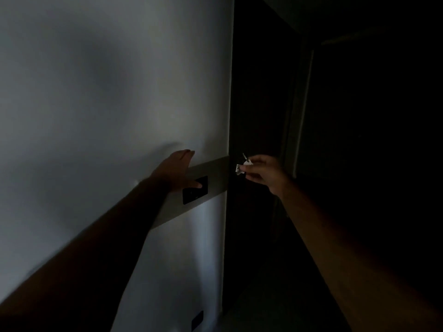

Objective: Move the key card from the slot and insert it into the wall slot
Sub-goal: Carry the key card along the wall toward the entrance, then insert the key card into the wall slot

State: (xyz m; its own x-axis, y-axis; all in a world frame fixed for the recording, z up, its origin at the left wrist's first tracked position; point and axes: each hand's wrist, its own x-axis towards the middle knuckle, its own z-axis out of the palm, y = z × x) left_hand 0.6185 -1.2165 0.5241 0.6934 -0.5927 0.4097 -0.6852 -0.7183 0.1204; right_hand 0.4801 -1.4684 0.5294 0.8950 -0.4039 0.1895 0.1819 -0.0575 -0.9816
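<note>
Dim hallway, light wall (96, 92). Left hand (176, 170): flat and spread, thumb resting on the black wall slot panel (195, 193) set in a grey band (215, 168). Right hand (263, 172): grip pinching a small pale item, apparently the key card (240, 169) with a key attached, just beside the wall's corner. Status: card seemingly out and in hand; insertion into the wall slot remains.

left hand (177, 170) on wall panel (195, 192) | right hand (263, 173) beside, holding key card (240, 169)
</note>
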